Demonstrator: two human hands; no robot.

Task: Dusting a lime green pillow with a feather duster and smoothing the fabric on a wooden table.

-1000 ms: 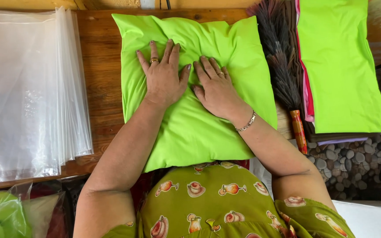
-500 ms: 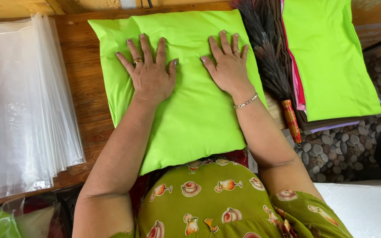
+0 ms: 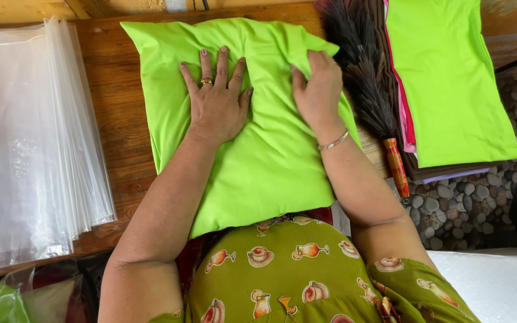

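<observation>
On the wooden table in front of me, a lime-green pillow lies flat, its near end reaching past the table edge toward my body. My left hand rests palm-down on the upper middle of the pillow, fingers spread and extended, pressing into the fabric; a ring sits on one finger. My right hand is on the pillow's upper right part, just beside the left hand. Its fingers are curled and bunched together, gathering a fold of the green fabric; creases run from that grip toward the pillow's top edge. A thin bracelet circles my right wrist.

To the left of the pillow, a stack of clear plastic bags lies on the table, apart from the pillow. To the right, a dark feather duster with a patterned orange handle lies touching the pillow's right edge. Beyond the duster is a pile of folded cloth, lime green on top.
</observation>
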